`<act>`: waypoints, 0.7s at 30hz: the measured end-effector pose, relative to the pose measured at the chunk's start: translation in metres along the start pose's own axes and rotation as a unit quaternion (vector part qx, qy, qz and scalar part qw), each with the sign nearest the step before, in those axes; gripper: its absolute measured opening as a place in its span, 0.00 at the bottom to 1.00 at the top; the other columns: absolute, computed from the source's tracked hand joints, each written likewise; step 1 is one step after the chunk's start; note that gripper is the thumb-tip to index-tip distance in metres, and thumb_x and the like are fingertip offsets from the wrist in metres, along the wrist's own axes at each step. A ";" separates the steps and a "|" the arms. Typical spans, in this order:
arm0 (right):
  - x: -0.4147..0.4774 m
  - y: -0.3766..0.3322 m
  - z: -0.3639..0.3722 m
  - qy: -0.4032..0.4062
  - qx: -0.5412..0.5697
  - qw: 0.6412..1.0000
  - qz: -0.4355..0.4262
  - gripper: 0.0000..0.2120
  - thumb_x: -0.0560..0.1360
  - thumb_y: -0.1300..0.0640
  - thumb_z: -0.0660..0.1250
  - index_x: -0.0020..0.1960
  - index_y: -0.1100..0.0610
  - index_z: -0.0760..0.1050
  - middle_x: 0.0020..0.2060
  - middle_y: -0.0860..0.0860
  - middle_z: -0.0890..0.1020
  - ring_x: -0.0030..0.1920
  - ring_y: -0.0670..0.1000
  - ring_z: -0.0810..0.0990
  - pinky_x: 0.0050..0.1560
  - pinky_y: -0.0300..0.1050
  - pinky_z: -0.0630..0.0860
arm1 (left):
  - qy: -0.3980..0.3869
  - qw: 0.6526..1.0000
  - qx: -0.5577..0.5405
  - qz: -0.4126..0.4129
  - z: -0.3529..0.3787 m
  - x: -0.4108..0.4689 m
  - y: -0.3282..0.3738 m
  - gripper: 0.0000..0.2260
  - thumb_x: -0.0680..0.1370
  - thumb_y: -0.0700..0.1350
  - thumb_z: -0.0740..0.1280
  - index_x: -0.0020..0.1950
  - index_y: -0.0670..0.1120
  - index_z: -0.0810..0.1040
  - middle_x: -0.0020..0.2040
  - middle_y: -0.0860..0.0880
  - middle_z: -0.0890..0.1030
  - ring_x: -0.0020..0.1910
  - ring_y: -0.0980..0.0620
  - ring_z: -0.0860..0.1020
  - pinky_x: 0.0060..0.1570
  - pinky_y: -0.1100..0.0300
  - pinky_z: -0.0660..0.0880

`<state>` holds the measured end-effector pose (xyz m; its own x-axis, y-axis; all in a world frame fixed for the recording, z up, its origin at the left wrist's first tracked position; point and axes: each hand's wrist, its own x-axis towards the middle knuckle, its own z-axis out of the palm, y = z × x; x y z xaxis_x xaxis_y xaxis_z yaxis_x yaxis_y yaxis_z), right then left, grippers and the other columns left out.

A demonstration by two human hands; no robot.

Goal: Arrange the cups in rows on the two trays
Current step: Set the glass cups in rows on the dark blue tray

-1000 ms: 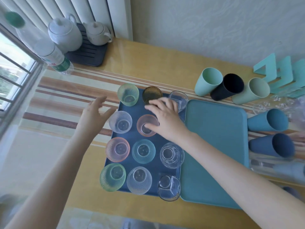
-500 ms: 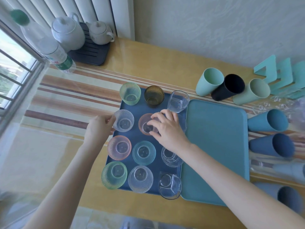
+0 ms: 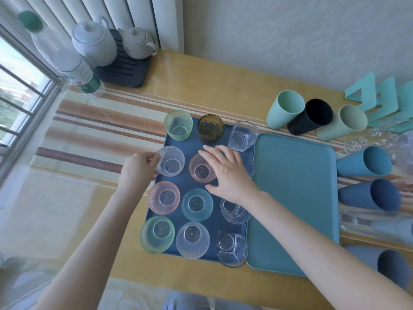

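Yellow wood for the counter (image 3: 223, 90), partly covered by a striped runner. Carried two trays side by side and touching: a light teal rectangular plastic tray (image 3: 295, 198) on the right, a dark blue rectangular plastic tray (image 3: 215, 227) on the left. Beyond and right of the teal one, tipped on their sides: a mint plastic tumbler (image 3: 283, 108), a black plastic tumbler (image 3: 310, 117) and a blue plastic tumbler (image 3: 364, 162), among others. Had the right grip (image 3: 228, 173) spread apart, fingers near straight, resting over the pink glass cup (image 3: 200, 170) in the middle of the second row. Held the clear dimpled glass cup (image 3: 171, 162) in the left grip (image 3: 138, 168), fingers clamped on its rim at that row's left end. Stood upright on the dark blue tray in rows of three: small glass cups, clear and tinted.
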<state>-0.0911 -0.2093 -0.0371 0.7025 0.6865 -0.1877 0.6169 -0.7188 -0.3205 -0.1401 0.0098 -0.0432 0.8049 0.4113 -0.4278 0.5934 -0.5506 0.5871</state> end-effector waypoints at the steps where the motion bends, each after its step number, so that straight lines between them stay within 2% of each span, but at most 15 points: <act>1: 0.002 -0.001 0.001 -0.012 -0.015 1.000 0.000 0.39 0.67 0.52 0.72 0.73 0.54 0.58 0.72 0.50 0.62 0.70 0.55 0.58 0.68 0.51 0.53 | 0.000 1.000 0.000 -0.001 0.000 0.000 -0.001 0.13 0.79 0.47 0.59 0.51 0.44 0.81 0.39 0.42 0.84 0.32 0.45 0.82 0.39 0.57 0.76; 4: 0.007 -0.005 0.009 0.006 -0.042 0.999 0.008 0.40 0.66 0.55 0.74 0.73 0.59 0.59 0.69 0.53 0.68 0.67 0.57 0.65 0.65 0.51 0.59 | 0.004 1.000 -0.001 0.003 -0.001 0.001 0.000 0.13 0.79 0.47 0.59 0.51 0.43 0.81 0.37 0.43 0.83 0.30 0.46 0.81 0.36 0.61 0.74; 7: 0.013 -0.007 0.009 0.010 -0.034 0.999 0.032 0.39 0.68 0.54 0.72 0.73 0.59 0.57 0.69 0.53 0.68 0.68 0.56 0.63 0.65 0.50 0.56 | 0.017 1.000 0.013 0.014 -0.002 0.002 0.005 0.12 0.79 0.46 0.60 0.54 0.43 0.81 0.38 0.47 0.81 0.29 0.55 0.77 0.31 0.66 0.70; 8: 0.014 -0.007 0.008 0.003 -0.029 0.999 0.034 0.39 0.69 0.54 0.71 0.74 0.58 0.56 0.70 0.52 0.65 0.69 0.55 0.61 0.65 0.49 0.54 | 0.017 1.000 0.011 0.015 -0.002 0.002 0.005 0.13 0.79 0.47 0.60 0.56 0.43 0.80 0.40 0.47 0.81 0.30 0.55 0.77 0.32 0.66 0.71; 10: 0.012 -0.008 0.004 -0.012 -0.020 0.999 0.029 0.40 0.69 0.54 0.71 0.75 0.56 0.53 0.74 0.50 0.58 0.72 0.53 0.55 0.68 0.50 0.51 | 0.009 1.000 -0.001 0.003 -0.005 0.003 0.002 0.16 0.78 0.52 0.60 0.58 0.45 0.79 0.45 0.47 0.83 0.36 0.50 0.81 0.41 0.57 0.78; 12: 0.001 -0.013 -0.001 0.010 0.004 1.000 0.019 0.37 0.69 0.56 0.69 0.74 0.55 0.57 0.74 0.50 0.59 0.72 0.53 0.54 0.66 0.49 0.51 | -0.002 1.000 0.000 -0.018 -0.010 0.001 -0.006 0.18 0.77 0.57 0.60 0.59 0.47 0.78 0.50 0.46 0.84 0.46 0.46 0.81 0.50 0.51 0.78; 13: -0.007 -0.015 -0.003 0.043 0.019 0.999 0.016 0.33 0.69 0.56 0.69 0.71 0.55 0.62 0.71 0.50 0.65 0.69 0.53 0.58 0.64 0.49 0.53 | -0.009 0.999 0.011 -0.029 -0.014 -0.004 -0.009 0.18 0.76 0.57 0.60 0.59 0.48 0.79 0.50 0.45 0.83 0.48 0.45 0.81 0.51 0.51 0.77; 15: -0.026 -0.021 -0.003 0.113 0.021 0.993 0.026 0.20 0.69 0.50 0.67 0.60 0.53 0.73 0.56 0.49 0.76 0.58 0.52 0.65 0.55 0.47 0.58 | -0.025 0.999 0.030 -0.035 -0.019 -0.020 -0.019 0.16 0.75 0.56 0.63 0.56 0.47 0.80 0.49 0.46 0.83 0.48 0.47 0.79 0.49 0.55 0.73; 17: -0.041 -0.024 0.005 0.139 -0.004 0.989 0.047 0.15 0.68 0.43 0.67 0.49 0.52 0.77 0.41 0.46 0.78 0.48 0.50 0.66 0.49 0.46 0.59 | -0.046 0.998 0.023 -0.040 -0.021 -0.040 -0.029 0.14 0.73 0.55 0.68 0.53 0.49 0.79 0.46 0.51 0.82 0.44 0.51 0.78 0.46 0.56 0.71; 18: -0.045 -0.025 0.010 0.133 -0.020 0.989 0.058 0.15 0.67 0.42 0.68 0.46 0.52 0.78 0.36 0.46 0.77 0.45 0.50 0.66 0.47 0.46 0.59 | -0.059 0.997 0.018 -0.045 -0.022 -0.049 -0.032 0.13 0.72 0.55 0.69 0.53 0.51 0.79 0.44 0.53 0.81 0.43 0.53 0.79 0.45 0.56 0.71; 21: -0.046 -0.028 0.026 0.109 -0.059 0.988 0.088 0.11 0.62 0.48 0.76 0.39 0.53 0.79 0.31 0.45 0.78 0.43 0.52 0.72 0.47 0.46 0.59 | -0.089 0.994 0.008 -0.055 -0.016 -0.064 -0.039 0.11 0.69 0.54 0.72 0.49 0.55 0.78 0.44 0.54 0.82 0.41 0.55 0.80 0.44 0.55 0.73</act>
<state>-0.1497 -0.2183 -0.0436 0.8547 0.5187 -0.0224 0.5060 -0.8419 -0.1876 -0.2154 0.0168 -0.0274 0.7223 0.3355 -0.6048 0.6772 -0.5206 0.5200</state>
